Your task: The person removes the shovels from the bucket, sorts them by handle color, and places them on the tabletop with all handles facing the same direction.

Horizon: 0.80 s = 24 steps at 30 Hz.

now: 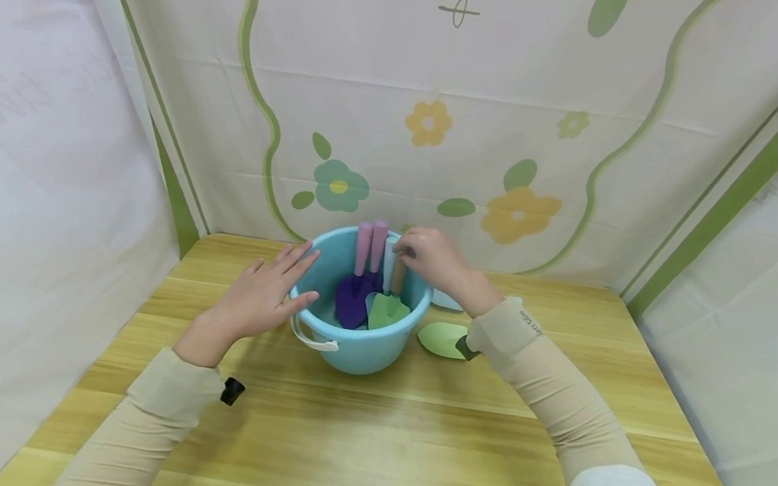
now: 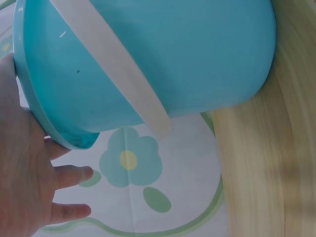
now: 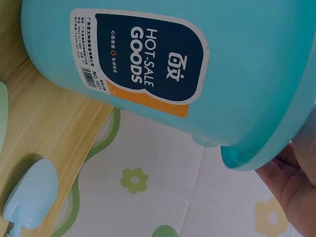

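Note:
A light blue bucket [image 1: 363, 352] with a white handle [image 1: 314, 340] stands on the wooden table. Inside it are two purple shovels with pink handles [image 1: 362, 249], a shovel with a pale blue handle [image 1: 389, 265], and a green shovel [image 1: 388, 314] with a brown handle. At the bucket's right rim, my right hand [image 1: 431, 256] pinches the top of that brown handle; in the right wrist view the bucket wall hides the fingertips. My left hand [image 1: 264, 295] lies with spread fingers against the left rim, as the left wrist view confirms.
Right of the bucket, a light green shovel blade [image 1: 442, 339] lies on the table [image 1: 378, 441], partly behind the right wrist. A pale blue shovel [image 3: 34, 192] lies farther back. A flowered cloth [image 1: 501, 117] hangs behind, with white cloth walls at both sides.

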Each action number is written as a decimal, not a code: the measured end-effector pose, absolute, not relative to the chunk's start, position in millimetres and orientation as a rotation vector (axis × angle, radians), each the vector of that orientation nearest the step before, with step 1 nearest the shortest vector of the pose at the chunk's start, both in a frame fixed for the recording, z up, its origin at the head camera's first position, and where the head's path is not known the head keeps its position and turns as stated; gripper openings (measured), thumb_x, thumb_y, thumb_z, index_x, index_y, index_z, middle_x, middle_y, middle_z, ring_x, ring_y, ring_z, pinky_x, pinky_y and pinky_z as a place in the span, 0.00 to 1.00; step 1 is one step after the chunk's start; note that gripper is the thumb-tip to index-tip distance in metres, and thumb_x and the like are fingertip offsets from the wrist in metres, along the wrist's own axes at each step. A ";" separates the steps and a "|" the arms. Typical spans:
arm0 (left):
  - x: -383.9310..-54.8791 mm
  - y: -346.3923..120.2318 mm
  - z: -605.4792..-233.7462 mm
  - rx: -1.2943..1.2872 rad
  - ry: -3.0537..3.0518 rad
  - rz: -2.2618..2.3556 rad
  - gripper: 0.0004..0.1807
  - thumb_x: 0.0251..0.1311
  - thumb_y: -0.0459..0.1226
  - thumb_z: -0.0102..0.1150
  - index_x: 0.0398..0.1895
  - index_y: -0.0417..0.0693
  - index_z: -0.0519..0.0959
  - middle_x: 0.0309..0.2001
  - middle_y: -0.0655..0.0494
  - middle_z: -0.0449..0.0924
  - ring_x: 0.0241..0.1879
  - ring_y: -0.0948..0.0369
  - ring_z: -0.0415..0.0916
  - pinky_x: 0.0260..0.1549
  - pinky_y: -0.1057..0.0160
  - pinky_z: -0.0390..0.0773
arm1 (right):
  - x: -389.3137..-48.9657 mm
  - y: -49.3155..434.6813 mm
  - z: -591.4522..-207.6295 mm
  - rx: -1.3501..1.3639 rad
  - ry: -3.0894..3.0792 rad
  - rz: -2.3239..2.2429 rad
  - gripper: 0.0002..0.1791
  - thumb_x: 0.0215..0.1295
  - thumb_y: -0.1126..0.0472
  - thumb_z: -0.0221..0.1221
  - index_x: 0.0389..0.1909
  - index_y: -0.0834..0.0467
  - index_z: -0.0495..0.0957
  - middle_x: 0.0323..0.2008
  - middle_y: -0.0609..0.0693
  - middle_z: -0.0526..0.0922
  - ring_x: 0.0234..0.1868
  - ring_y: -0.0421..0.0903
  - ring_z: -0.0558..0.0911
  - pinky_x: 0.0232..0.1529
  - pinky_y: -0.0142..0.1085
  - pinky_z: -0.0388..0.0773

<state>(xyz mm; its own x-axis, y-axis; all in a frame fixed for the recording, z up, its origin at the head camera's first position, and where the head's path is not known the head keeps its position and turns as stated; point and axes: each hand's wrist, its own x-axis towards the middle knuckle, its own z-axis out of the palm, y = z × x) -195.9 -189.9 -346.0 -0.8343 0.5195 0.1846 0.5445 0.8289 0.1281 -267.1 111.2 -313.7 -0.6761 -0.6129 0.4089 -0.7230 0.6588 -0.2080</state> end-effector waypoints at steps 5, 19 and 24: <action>-195.9 -189.0 -345.0 -0.829 -2.874 -0.261 0.39 0.65 0.62 0.34 0.74 0.54 0.47 0.73 0.51 0.42 0.70 0.50 0.39 0.57 0.34 0.51 | -266.2 110.4 -314.3 1.076 -2.577 0.489 0.08 0.55 0.72 0.61 0.35 0.61 0.85 0.34 0.52 0.83 0.37 0.47 0.80 0.39 0.34 0.77; -195.9 -188.8 -344.9 -0.821 -2.892 -0.270 0.39 0.65 0.63 0.34 0.74 0.54 0.46 0.73 0.52 0.40 0.71 0.50 0.37 0.58 0.35 0.50 | -267.3 115.3 -322.0 1.121 -2.491 0.631 0.08 0.53 0.72 0.63 0.34 0.59 0.85 0.34 0.49 0.83 0.37 0.44 0.80 0.40 0.31 0.75; -195.9 -188.5 -344.6 -0.829 -2.871 -0.256 0.40 0.65 0.62 0.35 0.74 0.52 0.47 0.73 0.50 0.42 0.70 0.49 0.41 0.57 0.35 0.51 | -265.9 113.1 -323.5 1.148 -2.399 0.690 0.06 0.53 0.71 0.65 0.32 0.60 0.85 0.32 0.49 0.82 0.35 0.43 0.80 0.39 0.29 0.76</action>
